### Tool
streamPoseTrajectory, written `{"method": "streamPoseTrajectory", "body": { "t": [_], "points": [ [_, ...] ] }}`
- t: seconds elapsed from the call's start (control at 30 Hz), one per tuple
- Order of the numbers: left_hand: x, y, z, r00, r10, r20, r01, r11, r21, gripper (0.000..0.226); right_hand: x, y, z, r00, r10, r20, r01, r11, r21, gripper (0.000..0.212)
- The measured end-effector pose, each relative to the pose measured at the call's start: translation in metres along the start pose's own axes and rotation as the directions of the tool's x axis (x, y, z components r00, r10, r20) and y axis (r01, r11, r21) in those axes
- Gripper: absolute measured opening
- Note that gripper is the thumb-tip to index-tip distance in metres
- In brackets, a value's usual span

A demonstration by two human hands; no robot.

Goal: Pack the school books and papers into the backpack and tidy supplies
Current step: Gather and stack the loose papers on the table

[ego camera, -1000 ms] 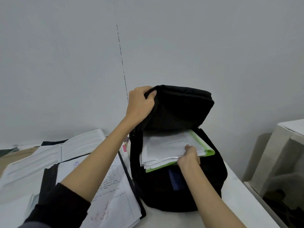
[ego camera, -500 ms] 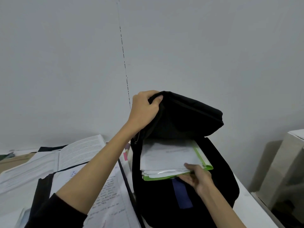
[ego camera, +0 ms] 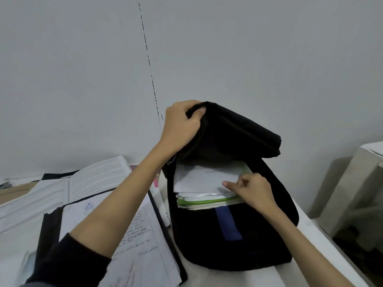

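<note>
Left hand (ego camera: 179,126) gripping backpack (ego camera: 238,235) flap up, right hand (ego camera: 251,192) pinching papers (ego camera: 199,181) inside

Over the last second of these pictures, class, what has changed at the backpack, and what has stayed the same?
The right hand shifted from the near edge of the paper stack to its right side, where it now pinches the top sheets. The stack sits deeper in the backpack, with less of the green folder showing. The left hand still grips the flap, holding it up; the open books lie unmoved.
</note>
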State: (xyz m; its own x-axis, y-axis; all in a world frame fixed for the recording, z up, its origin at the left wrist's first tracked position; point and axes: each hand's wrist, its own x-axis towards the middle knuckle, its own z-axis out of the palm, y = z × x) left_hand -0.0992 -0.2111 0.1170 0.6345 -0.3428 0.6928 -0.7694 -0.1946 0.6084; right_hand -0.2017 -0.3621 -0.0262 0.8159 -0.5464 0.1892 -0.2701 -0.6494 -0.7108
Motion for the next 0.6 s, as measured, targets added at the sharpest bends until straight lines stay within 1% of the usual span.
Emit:
{"method": "streamPoseTrajectory", "body": {
  "t": [0.03, 0.07, 0.1, 0.13, 0.17, 0.2, 0.23, 0.3, 0.4, 0.5, 0.57, 0.6],
  "points": [
    [-0.002, 0.0, 0.001, 1.0, -0.001, 0.001, 0.001, 1.0, 0.003, 0.018, 0.001, -0.009, 0.003, 0.992, -0.126, 0.032, 0.128, 0.989, -0.079, 0.034],
    [-0.004, 0.001, 0.001, 1.0, 0.002, 0.002, -0.002, 1.0, 0.005, 0.018, 0.002, -0.017, 0.009, 0.963, -0.24, 0.12, 0.259, 0.95, -0.176, 0.037],
    [-0.005, 0.002, 0.001, 1.0, 0.008, 0.006, -0.008, 1.0, 0.004, 0.018, 0.006, -0.022, 0.018, 0.915, -0.332, 0.228, 0.384, 0.89, -0.246, 0.051],
    [-0.007, 0.003, 0.001, 1.0, 0.013, 0.013, -0.013, 1.0, 0.004, 0.019, 0.009, -0.024, 0.028, 0.859, -0.382, 0.34, 0.485, 0.821, -0.301, 0.062],
    [-0.009, 0.003, -0.001, 1.0, 0.017, 0.02, -0.017, 1.0, 0.007, 0.019, 0.012, -0.023, 0.039, 0.807, -0.406, 0.429, 0.565, 0.744, -0.358, 0.066],
    [-0.011, 0.003, -0.003, 0.999, 0.023, 0.025, -0.023, 1.0, 0.012, 0.019, 0.015, -0.019, 0.049, 0.765, -0.415, 0.493, 0.624, 0.668, -0.406, 0.066],
    [-0.013, 0.002, -0.005, 0.999, 0.029, 0.028, -0.029, 0.999, 0.016, 0.019, 0.017, -0.013, 0.059, 0.741, -0.432, 0.514, 0.657, 0.626, -0.421, 0.064],
    [-0.017, -0.001, -0.01, 0.999, 0.03, 0.028, -0.031, 0.999, 0.015, 0.019, 0.017, -0.003, 0.069, 0.711, -0.524, 0.468, 0.702, 0.559, -0.441, 0.061],
    [-0.022, -0.005, -0.016, 1.0, 0.018, 0.016, -0.018, 1.0, 0.015, 0.019, 0.018, 0.004, 0.076, 0.702, -0.58, 0.413, 0.708, 0.504, -0.494, 0.058],
    [-0.027, -0.009, -0.015, 1.0, 0.004, 0.011, -0.004, 1.0, 0.014, 0.019, 0.015, 0.006, 0.079, 0.699, -0.598, 0.392, 0.71, 0.515, -0.481, 0.058],
    [-0.032, -0.013, -0.014, 0.999, -0.022, 0.025, 0.021, 1.0, 0.021, 0.019, 0.012, 0.002, 0.074, 0.699, -0.619, 0.358, 0.714, 0.58, -0.392, 0.057],
    [-0.035, -0.017, -0.013, 0.998, -0.048, 0.032, 0.047, 0.999, 0.02, 0.019, 0.006, -0.002, 0.07, 0.691, -0.656, 0.302, 0.722, 0.608, -0.33, 0.053]
  ]
}}
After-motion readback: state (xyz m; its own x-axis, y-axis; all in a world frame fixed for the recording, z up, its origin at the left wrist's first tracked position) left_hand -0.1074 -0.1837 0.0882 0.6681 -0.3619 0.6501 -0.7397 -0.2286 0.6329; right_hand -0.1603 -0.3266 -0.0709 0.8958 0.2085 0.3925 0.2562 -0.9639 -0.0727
